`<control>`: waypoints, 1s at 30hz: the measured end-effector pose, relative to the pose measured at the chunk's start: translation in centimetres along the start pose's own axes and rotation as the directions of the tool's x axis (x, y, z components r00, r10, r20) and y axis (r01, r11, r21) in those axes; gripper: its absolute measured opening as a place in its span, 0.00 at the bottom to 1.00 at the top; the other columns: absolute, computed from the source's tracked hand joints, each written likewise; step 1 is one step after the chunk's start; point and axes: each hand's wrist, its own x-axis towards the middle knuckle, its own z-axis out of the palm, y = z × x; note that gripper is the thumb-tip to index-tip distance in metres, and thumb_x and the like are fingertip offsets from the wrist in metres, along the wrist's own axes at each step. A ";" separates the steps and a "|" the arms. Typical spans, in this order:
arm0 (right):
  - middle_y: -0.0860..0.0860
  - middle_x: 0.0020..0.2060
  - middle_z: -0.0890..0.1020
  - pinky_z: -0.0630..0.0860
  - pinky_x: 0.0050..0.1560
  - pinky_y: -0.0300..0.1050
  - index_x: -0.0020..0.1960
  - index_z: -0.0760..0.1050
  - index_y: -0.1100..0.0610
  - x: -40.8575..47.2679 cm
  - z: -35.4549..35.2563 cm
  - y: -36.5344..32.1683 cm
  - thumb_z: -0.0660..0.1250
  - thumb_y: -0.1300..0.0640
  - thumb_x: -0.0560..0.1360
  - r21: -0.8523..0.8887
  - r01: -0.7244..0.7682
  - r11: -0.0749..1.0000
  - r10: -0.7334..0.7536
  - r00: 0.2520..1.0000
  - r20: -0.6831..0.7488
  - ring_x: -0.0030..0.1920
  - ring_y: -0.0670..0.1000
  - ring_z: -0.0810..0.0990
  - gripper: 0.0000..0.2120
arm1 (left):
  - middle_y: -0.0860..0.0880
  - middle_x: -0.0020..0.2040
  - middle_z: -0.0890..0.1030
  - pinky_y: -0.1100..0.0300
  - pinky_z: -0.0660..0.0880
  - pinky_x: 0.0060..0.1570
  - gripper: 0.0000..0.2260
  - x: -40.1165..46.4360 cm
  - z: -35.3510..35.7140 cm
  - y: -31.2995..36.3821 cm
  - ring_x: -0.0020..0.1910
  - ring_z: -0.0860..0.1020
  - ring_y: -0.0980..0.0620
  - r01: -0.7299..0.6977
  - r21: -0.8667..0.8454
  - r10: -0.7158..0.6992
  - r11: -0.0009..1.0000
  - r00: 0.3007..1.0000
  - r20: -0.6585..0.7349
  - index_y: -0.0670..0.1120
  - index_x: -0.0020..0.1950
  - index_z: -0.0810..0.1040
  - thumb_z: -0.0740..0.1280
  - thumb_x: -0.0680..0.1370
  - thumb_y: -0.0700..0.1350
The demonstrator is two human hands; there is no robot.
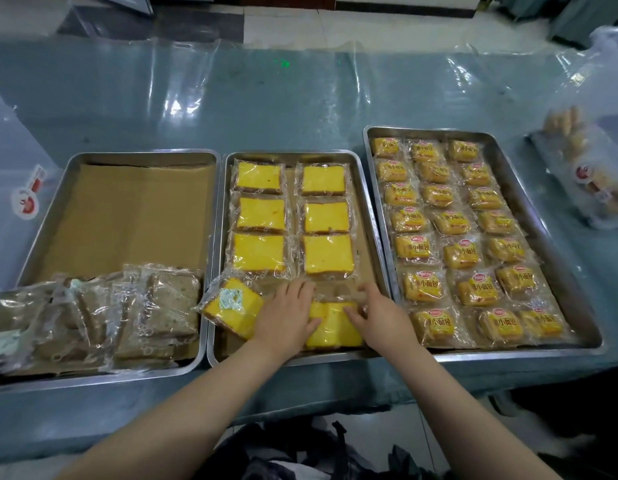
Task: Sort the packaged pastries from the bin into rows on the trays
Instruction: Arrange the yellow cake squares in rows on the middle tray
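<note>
Three metal trays (377, 216) side by side on the table (266, 109). Eight wrapped yellow cake slices (261, 214) in the middle one. Twenty-one small bread packets (461, 252) in the right one. Two hands (283, 313).

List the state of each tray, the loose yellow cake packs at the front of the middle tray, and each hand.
Left tray: mostly bare liner, brown packs heaped at its near end.
Middle tray: six yellow cakes in two rows.
Right tray: full, small breads in three rows.
Tilted yellow cake: propped on the middle tray's near left edge.
Flat yellow cake: under both hands.
Left hand: fingers flat on it.
Right hand: fingers curled on its wrapper.
</note>
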 end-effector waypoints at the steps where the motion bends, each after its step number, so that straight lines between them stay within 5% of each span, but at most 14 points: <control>1: 0.47 0.48 0.79 0.79 0.43 0.47 0.68 0.65 0.51 -0.2 0.1 0.1 0.65 0.45 0.77 -0.005 0.028 1.000 -0.028 0.999 -0.037 0.48 0.50 0.80 0.23 | 0.48 0.66 0.70 0.55 0.72 0.60 0.25 -0.1 0.2 0.0 0.64 0.70 0.48 -0.052 0.032 0.053 0.998 0.999 -0.013 0.47 0.69 0.67 0.66 0.76 0.56; 5: 0.51 0.60 0.75 0.74 0.60 0.50 0.66 0.71 0.55 -1.1 0.8 0.6 0.65 0.61 0.75 -0.089 0.224 0.970 -0.236 0.959 -0.157 0.61 0.53 0.72 0.19 | 0.51 0.68 0.70 0.51 0.69 0.64 0.23 -1.3 0.7 0.2 0.67 0.68 0.49 -0.166 -0.017 0.167 0.986 0.985 0.032 0.49 0.69 0.69 0.66 0.76 0.54; 8: 0.49 0.66 0.75 0.73 0.62 0.53 0.64 0.75 0.52 -2.2 1.6 1.7 0.65 0.61 0.74 -0.163 0.387 0.907 -0.402 0.913 -0.070 0.65 0.53 0.73 0.18 | 0.52 0.70 0.72 0.51 0.68 0.65 0.21 -2.5 0.6 0.6 0.68 0.70 0.50 -0.196 -0.019 0.197 0.980 0.978 0.065 0.52 0.70 0.71 0.60 0.77 0.54; 11: 0.47 0.72 0.71 0.64 0.70 0.51 0.68 0.73 0.51 -2.6 1.9 2.6 0.63 0.55 0.78 -0.157 0.356 0.921 -0.362 0.932 -0.012 0.71 0.51 0.68 0.19 | 0.49 0.72 0.71 0.48 0.68 0.67 0.24 -2.7 0.7 0.6 0.70 0.69 0.47 -0.212 0.056 0.201 0.976 0.967 0.158 0.52 0.71 0.71 0.54 0.77 0.56; 17: 0.50 0.73 0.69 0.60 0.73 0.49 0.70 0.72 0.54 -0.8 1.2 2.6 0.64 0.58 0.78 -0.209 0.344 0.916 -0.358 0.933 -0.035 0.73 0.53 0.67 0.19 | 0.49 0.80 0.50 0.48 0.48 0.76 0.27 -0.9 0.4 1.5 0.78 0.49 0.47 -0.161 0.063 0.142 0.985 0.962 0.234 0.53 0.79 0.54 0.51 0.82 0.61; 25: 0.51 0.70 0.71 0.66 0.71 0.53 0.69 0.72 0.53 0.3 0.2 0.4 0.63 0.59 0.77 -0.117 0.336 0.935 -0.349 0.931 -0.112 0.71 0.53 0.68 0.20 | 0.48 0.79 0.57 0.49 0.48 0.75 0.24 -0.3 -0.1 0.4 0.78 0.53 0.47 -0.125 0.056 0.115 0.991 0.982 0.153 0.53 0.77 0.61 0.55 0.82 0.57; 30: 0.53 0.79 0.51 0.49 0.78 0.55 0.80 0.52 0.53 4.5 0.9 -3.0 0.52 0.49 0.83 -0.156 0.303 0.940 -0.318 0.945 -0.081 0.79 0.55 0.47 0.27 | 0.46 0.80 0.48 0.47 0.41 0.73 0.27 1.3 -1.8 -3.4 0.79 0.44 0.44 0.099 0.107 -0.110 0.989 0.988 0.107 0.52 0.80 0.50 0.52 0.82 0.57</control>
